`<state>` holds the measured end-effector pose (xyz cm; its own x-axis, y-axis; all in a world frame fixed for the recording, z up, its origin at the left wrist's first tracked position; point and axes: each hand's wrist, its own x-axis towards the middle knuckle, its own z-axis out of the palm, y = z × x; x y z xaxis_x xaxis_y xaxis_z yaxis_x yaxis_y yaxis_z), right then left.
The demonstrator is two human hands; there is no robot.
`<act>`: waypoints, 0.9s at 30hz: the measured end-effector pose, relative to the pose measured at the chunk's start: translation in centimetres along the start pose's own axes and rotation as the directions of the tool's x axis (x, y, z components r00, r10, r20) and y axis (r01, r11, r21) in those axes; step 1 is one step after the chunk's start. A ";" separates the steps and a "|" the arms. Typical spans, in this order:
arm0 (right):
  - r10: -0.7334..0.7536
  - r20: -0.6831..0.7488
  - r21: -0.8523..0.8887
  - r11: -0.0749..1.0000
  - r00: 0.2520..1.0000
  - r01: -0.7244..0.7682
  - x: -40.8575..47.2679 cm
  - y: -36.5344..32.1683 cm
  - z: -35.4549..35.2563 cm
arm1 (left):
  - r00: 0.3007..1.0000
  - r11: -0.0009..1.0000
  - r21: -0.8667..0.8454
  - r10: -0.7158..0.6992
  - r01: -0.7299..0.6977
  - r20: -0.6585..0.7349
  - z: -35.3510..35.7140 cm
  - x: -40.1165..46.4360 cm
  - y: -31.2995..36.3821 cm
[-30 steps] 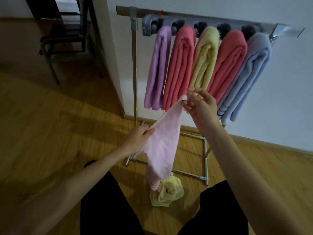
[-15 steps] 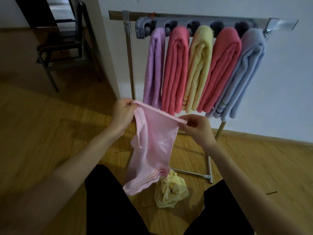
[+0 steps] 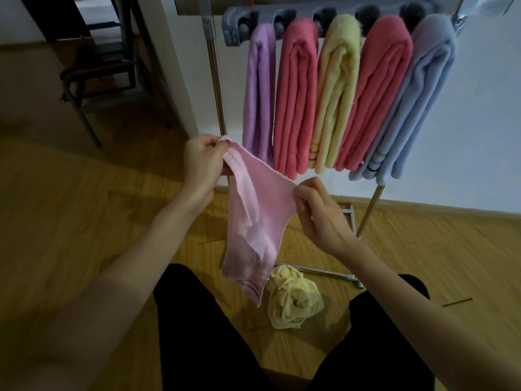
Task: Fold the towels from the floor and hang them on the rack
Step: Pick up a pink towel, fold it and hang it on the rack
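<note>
Pink towel [image 3: 255, 218] hangs before the rack [image 3: 332, 15], left hand [image 3: 201, 162] and right hand [image 3: 320, 213] each pinching a top corner. Twisted cloth, uneven edges: fold may skew, or corner slip.

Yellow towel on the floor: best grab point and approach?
Probably from above. The yellow towel lies crumpled in a loose heap beside the rack foot, so no edge lies flat; pinch a raised fold on top with the fingers and lift.

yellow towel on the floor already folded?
No, the yellow towel lies crumpled in a heap on the wooden floor below the rack.
</note>
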<state>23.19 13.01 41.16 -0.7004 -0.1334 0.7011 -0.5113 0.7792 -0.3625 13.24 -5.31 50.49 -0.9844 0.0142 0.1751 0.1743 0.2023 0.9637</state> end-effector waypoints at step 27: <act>0.276 0.120 0.399 0.866 0.954 -0.301 0.7 -2.4 2.6 | 0.997 0.973 -0.219 -0.063 0.069 0.034 1.7 -0.6 2.0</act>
<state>22.66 9.45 40.94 -0.8688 0.0142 0.4949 -0.4310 0.4704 -0.7701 14.10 -3.29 51.97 -0.9936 0.0352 0.1071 0.1066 -0.0171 0.9942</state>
